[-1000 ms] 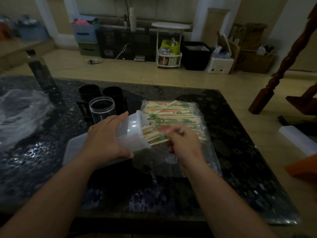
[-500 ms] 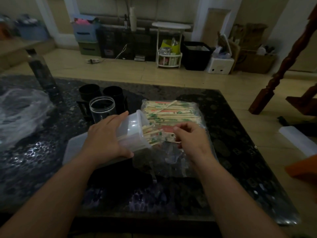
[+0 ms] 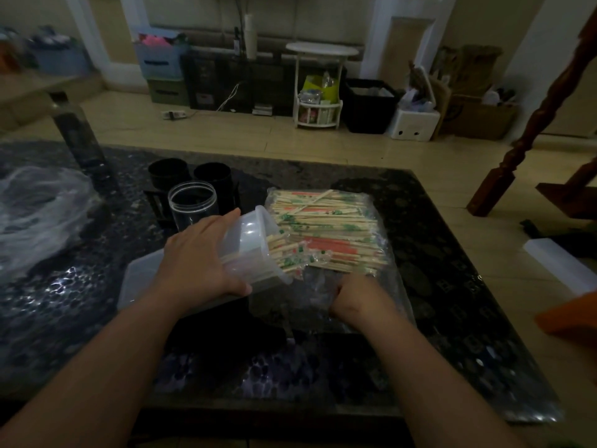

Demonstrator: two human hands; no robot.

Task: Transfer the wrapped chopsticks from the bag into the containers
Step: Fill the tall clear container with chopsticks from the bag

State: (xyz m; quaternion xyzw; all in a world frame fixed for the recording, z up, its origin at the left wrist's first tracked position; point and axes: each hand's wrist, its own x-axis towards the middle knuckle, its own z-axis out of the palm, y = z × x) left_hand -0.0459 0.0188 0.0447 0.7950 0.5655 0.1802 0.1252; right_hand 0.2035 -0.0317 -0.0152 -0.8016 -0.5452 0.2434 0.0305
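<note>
Left hand (image 3: 200,263) fingers wrapped round tilted translucent container (image 3: 248,232) holding wrapped chopsticks (image 3: 286,253), right hand (image 3: 358,297) on bag (image 3: 399,286) mouth, its fingers hidden, grip unclear

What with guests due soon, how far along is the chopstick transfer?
Done: a few chopsticks already poke from the tub. In hand: the left hand grips the tub, tilted toward the bag; the right hand is at the bag's near end, its fingers hidden. Left: most chopsticks lie in the bag, and the clear jar looks empty.
</note>
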